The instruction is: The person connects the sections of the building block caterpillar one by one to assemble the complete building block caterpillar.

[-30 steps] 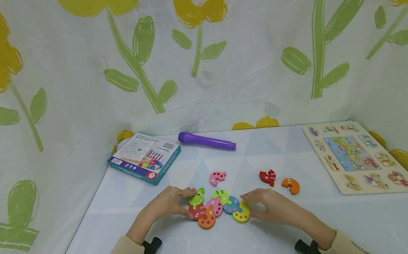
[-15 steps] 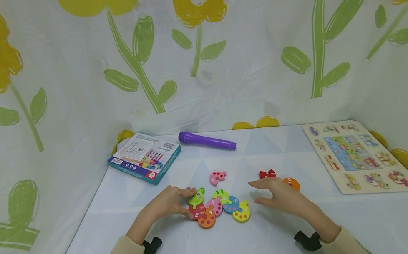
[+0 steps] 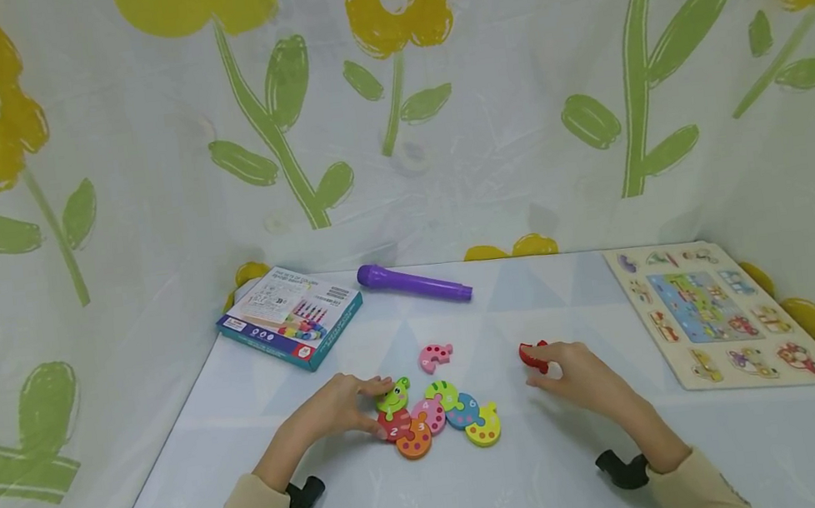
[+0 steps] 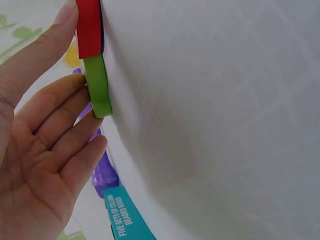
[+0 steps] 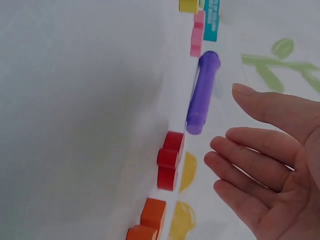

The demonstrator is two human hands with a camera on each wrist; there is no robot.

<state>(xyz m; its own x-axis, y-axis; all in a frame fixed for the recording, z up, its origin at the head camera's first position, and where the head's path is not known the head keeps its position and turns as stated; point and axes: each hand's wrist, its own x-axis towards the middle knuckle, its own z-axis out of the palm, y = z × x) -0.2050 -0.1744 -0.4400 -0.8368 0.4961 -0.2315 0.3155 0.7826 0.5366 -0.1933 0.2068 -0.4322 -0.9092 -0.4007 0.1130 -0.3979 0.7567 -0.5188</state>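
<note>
A chain of flat, coloured number puzzle pieces (image 3: 429, 415) forms a caterpillar on the table, with a green smiling head (image 3: 392, 398) at its left end. My left hand (image 3: 330, 409) rests against that end. Its thumb touches the red piece (image 4: 90, 30), and its extended fingers lie by the green head (image 4: 98, 85). My right hand (image 3: 583, 376) hovers at a loose red puzzle piece (image 3: 530, 356), covering part of it from above. In the right wrist view, the thumb and fingers stand spread, apart from the red piece (image 5: 170, 160). An orange piece (image 5: 152, 218) lies beyond it, hidden in the head view.
A loose pink piece (image 3: 434, 356) lies behind the chain. Farther back are a purple toy microphone (image 3: 414, 282) and a teal-edged box (image 3: 290, 316). On the right lies a wooden picture puzzle board (image 3: 768, 368). A flower-printed curtain (image 3: 484, 128) surrounds the table.
My right hand has left the yellow end of the chain and moved right and away from me to the loose red piece. The left hand has stayed in place.
</note>
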